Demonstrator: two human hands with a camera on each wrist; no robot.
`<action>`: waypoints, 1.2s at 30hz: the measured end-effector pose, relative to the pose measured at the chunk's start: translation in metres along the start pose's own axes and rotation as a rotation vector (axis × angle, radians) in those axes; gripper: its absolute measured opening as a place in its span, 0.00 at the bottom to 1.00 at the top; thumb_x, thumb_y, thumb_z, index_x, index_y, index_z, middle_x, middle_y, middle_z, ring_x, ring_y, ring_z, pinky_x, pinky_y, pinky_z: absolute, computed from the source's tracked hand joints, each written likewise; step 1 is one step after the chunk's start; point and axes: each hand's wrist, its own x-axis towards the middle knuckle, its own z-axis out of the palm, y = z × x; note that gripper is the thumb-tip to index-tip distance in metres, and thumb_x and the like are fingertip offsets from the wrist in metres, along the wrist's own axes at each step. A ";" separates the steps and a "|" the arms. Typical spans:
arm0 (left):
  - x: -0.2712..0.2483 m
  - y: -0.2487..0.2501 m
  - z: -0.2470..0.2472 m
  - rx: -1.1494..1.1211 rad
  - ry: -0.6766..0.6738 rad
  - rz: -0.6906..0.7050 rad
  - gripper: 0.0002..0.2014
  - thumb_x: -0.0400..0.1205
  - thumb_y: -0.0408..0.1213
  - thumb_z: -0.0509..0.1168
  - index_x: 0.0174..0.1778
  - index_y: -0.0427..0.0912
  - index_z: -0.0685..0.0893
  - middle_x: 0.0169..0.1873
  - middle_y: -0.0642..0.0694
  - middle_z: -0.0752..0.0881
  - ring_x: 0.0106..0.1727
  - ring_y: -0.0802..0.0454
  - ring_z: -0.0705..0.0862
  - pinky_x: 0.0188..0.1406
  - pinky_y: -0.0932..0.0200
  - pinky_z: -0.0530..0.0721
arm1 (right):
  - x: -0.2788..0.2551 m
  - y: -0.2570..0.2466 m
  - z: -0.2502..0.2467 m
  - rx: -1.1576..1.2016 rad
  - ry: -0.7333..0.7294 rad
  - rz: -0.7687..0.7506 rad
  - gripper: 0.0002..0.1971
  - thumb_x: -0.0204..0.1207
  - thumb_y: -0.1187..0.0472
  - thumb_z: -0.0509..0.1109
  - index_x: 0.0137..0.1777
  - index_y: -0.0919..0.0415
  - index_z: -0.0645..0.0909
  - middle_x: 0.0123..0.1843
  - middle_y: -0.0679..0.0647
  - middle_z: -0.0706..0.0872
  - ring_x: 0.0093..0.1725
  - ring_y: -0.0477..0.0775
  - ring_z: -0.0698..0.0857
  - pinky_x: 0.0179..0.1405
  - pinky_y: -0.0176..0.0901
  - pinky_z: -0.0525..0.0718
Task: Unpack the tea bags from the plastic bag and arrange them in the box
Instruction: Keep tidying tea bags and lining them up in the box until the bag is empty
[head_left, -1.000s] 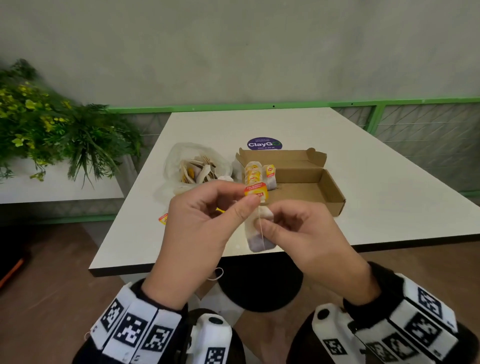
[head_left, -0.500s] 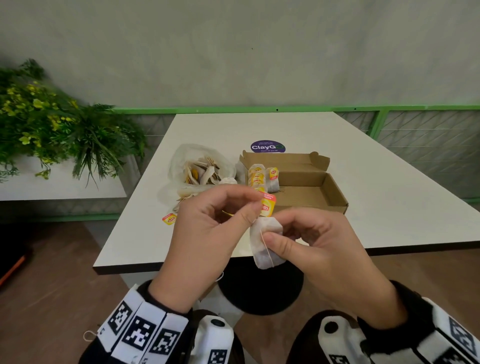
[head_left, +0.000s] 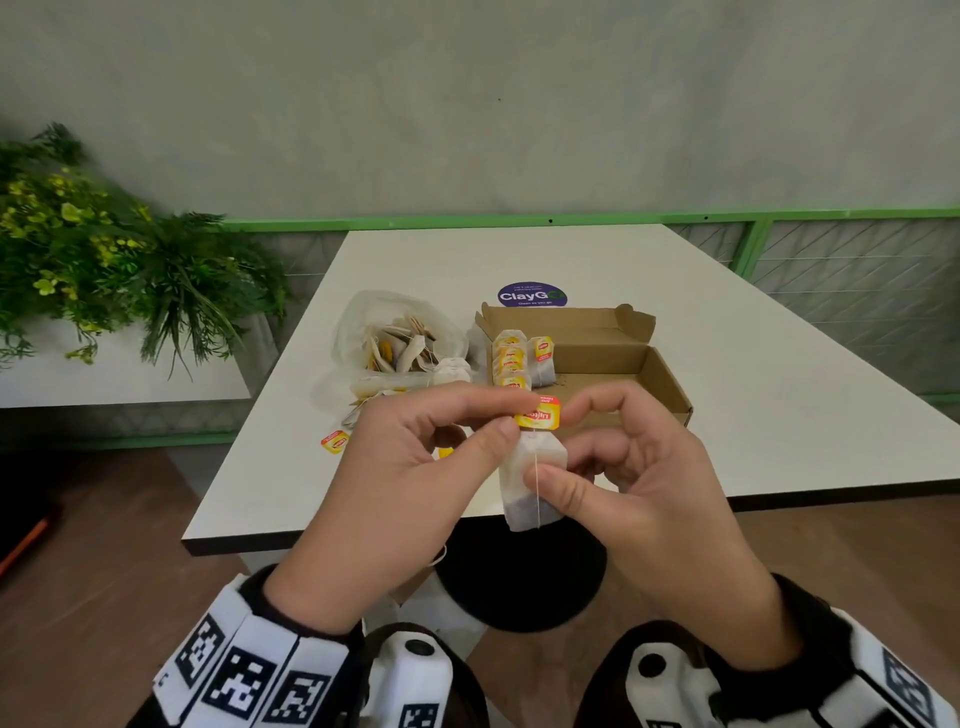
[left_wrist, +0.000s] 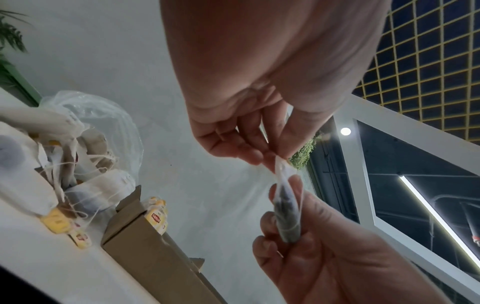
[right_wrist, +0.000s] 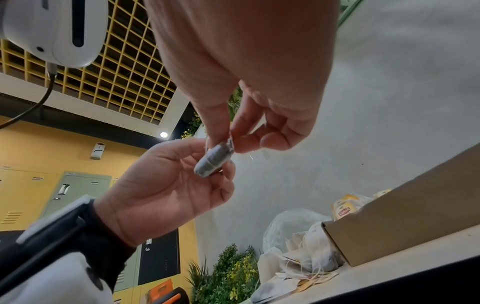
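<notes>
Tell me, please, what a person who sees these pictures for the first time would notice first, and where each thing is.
First, the two hands close to the camera: the left hand pinches the yellow tag and the right hand pinches the tea bag below it. Behind them on the white table, an open cardboard box holds a row of tea bags at its left end. To its left lies a clear plastic bag with more.

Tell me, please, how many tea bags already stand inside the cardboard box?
5 can be seen: four stand in a row along the left wall of the cardboard box, one just right of that row. The hands hide the near corner, so more are possible.
</notes>
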 end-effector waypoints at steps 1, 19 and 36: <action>0.000 0.000 0.000 -0.020 -0.005 -0.015 0.13 0.79 0.34 0.70 0.54 0.52 0.94 0.50 0.49 0.94 0.57 0.45 0.90 0.64 0.35 0.85 | 0.000 0.000 0.000 -0.013 0.001 0.001 0.18 0.70 0.61 0.80 0.56 0.50 0.78 0.39 0.57 0.93 0.40 0.61 0.88 0.47 0.62 0.82; 0.002 -0.004 0.003 -0.137 -0.082 -0.202 0.10 0.72 0.39 0.78 0.49 0.45 0.95 0.46 0.41 0.94 0.51 0.47 0.91 0.56 0.55 0.88 | -0.004 0.018 -0.002 -0.402 0.108 -0.295 0.25 0.74 0.67 0.80 0.68 0.56 0.78 0.36 0.43 0.87 0.40 0.47 0.86 0.46 0.38 0.80; 0.003 -0.005 0.006 -0.373 -0.264 -0.330 0.33 0.74 0.28 0.77 0.76 0.51 0.79 0.42 0.33 0.92 0.42 0.50 0.92 0.47 0.64 0.86 | 0.037 -0.030 -0.052 -0.062 -0.620 0.063 0.10 0.78 0.72 0.72 0.57 0.70 0.88 0.47 0.55 0.90 0.47 0.47 0.88 0.50 0.35 0.82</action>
